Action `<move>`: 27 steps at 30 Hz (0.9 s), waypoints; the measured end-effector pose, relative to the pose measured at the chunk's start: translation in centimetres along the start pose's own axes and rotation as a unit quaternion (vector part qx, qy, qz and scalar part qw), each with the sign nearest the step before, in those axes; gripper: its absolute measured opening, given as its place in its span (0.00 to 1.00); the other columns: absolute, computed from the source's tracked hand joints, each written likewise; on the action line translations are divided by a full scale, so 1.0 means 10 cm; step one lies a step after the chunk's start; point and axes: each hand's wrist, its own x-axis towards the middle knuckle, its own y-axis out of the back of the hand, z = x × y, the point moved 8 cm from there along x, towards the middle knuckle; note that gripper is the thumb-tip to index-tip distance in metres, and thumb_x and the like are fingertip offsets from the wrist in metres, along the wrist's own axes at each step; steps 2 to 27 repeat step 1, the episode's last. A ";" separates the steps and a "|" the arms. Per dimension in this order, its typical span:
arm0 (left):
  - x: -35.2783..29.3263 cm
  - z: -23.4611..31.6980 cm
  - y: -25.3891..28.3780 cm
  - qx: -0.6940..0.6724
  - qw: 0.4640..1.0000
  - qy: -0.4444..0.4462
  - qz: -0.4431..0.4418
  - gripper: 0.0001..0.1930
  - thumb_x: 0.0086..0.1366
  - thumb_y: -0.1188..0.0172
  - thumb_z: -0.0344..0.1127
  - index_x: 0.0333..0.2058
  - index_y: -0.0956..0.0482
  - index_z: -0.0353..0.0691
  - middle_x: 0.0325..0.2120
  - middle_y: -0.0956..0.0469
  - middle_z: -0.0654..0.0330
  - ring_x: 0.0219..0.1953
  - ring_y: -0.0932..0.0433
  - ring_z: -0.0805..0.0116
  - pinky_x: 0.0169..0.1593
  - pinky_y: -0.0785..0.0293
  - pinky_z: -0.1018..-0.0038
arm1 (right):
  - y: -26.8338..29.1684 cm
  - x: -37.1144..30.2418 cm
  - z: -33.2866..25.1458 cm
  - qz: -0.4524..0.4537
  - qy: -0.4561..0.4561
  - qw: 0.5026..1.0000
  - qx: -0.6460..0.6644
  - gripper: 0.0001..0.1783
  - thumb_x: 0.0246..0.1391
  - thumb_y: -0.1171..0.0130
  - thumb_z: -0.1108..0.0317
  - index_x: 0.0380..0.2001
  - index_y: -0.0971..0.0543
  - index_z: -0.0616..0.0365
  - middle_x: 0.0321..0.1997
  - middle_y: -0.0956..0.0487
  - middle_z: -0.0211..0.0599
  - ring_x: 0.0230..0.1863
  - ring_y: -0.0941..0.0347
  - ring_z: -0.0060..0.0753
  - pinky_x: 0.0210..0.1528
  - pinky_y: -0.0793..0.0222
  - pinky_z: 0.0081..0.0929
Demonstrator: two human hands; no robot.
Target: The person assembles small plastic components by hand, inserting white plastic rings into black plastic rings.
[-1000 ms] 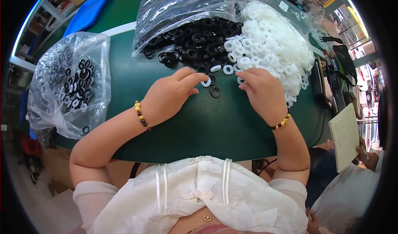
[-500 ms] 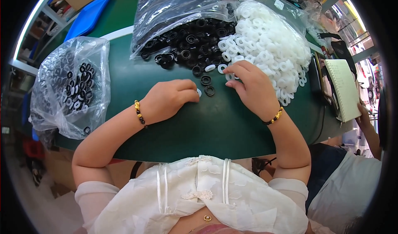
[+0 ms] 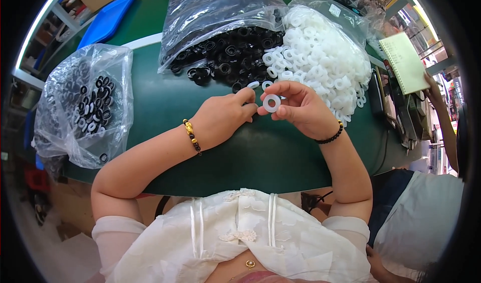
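Note:
Between the thumb and fingers of my right hand (image 3: 305,111) is a white plastic ring (image 3: 265,104), held up with its face and hole showing. My left hand (image 3: 223,116) is close beside it, over the green table. Its fingers are curled together, and whatever they hold, if anything, is hidden behind them. Beyond my hands lies a heap of black rings (image 3: 228,57) spilling from a large clear bag (image 3: 215,20). Touching it on the right spreads a pile of white rings (image 3: 320,52). A loose white ring (image 3: 253,84) rests at the near edge of the black heap.
On the left lies a clear plastic bag (image 3: 55,122) with black and white rings inside. A blue tray (image 3: 107,20) sits at the far left. At the right, another person's hand holds a notebook (image 3: 405,62) above dark items at the table (image 3: 220,170) edge.
My right hand has lifted a white ring from the pile's edge. My left hand has moved right and forward to where two black rings lay. The notebook has moved away from me and slightly left.

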 end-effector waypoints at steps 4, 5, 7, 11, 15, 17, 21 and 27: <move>0.01 0.00 -0.01 -0.012 1.000 0.003 -0.005 0.09 0.63 0.39 0.34 0.42 0.21 0.41 0.43 0.27 0.61 0.39 0.20 0.63 0.37 0.22 0.65 | 0.01 0.00 0.01 -0.006 -0.001 1.000 0.011 0.25 0.57 0.34 0.74 0.58 0.27 0.61 0.54 0.22 0.41 0.53 0.20 0.37 0.52 0.22 0.24; 0.01 0.00 -0.01 -0.012 1.000 0.003 -0.005 0.09 0.63 0.39 0.34 0.42 0.21 0.41 0.43 0.27 0.61 0.39 0.20 0.63 0.37 0.22 0.65 | 0.01 0.00 0.01 -0.006 -0.001 1.000 0.011 0.25 0.57 0.34 0.74 0.58 0.27 0.61 0.54 0.22 0.41 0.53 0.20 0.37 0.52 0.22 0.24; 0.01 0.00 -0.01 -0.012 1.000 0.003 -0.005 0.09 0.63 0.39 0.34 0.42 0.21 0.41 0.43 0.27 0.61 0.39 0.20 0.63 0.37 0.22 0.65 | 0.01 0.00 0.01 -0.006 -0.001 1.000 0.011 0.25 0.57 0.34 0.74 0.58 0.27 0.61 0.54 0.22 0.41 0.53 0.20 0.37 0.52 0.22 0.24; 0.01 0.00 -0.01 -0.012 1.000 0.003 -0.005 0.09 0.63 0.39 0.34 0.42 0.21 0.41 0.43 0.27 0.61 0.39 0.20 0.63 0.37 0.22 0.65 | 0.01 0.00 0.01 -0.006 -0.001 1.000 0.011 0.25 0.57 0.34 0.74 0.58 0.27 0.61 0.54 0.22 0.41 0.53 0.20 0.37 0.52 0.22 0.24; 0.01 0.00 -0.01 -0.012 1.000 0.003 -0.005 0.09 0.63 0.39 0.34 0.42 0.21 0.41 0.43 0.27 0.61 0.39 0.20 0.63 0.37 0.22 0.65 | 0.01 0.00 0.01 -0.006 -0.001 1.000 0.011 0.25 0.57 0.34 0.74 0.58 0.27 0.61 0.54 0.22 0.41 0.53 0.20 0.37 0.52 0.22 0.24; 0.01 0.00 -0.01 -0.012 1.000 0.003 -0.005 0.09 0.63 0.39 0.34 0.42 0.21 0.41 0.43 0.27 0.61 0.39 0.20 0.63 0.37 0.22 0.65 | 0.01 0.00 0.01 -0.006 -0.001 1.000 0.011 0.25 0.57 0.34 0.74 0.58 0.27 0.61 0.54 0.22 0.41 0.53 0.20 0.37 0.52 0.22 0.24; 0.01 0.00 -0.01 -0.012 1.000 0.003 -0.005 0.09 0.63 0.39 0.34 0.42 0.21 0.41 0.43 0.27 0.61 0.39 0.20 0.63 0.37 0.22 0.65 | 0.01 0.00 0.01 -0.006 -0.001 1.000 0.011 0.25 0.57 0.34 0.74 0.58 0.27 0.61 0.54 0.22 0.41 0.53 0.20 0.37 0.52 0.22 0.24; 0.01 0.00 -0.01 -0.012 1.000 0.003 -0.005 0.09 0.63 0.39 0.34 0.42 0.21 0.41 0.43 0.27 0.61 0.39 0.20 0.63 0.37 0.22 0.65 | 0.01 0.00 0.01 -0.006 -0.001 1.000 0.011 0.25 0.57 0.34 0.74 0.58 0.27 0.61 0.54 0.22 0.41 0.53 0.20 0.37 0.52 0.22 0.24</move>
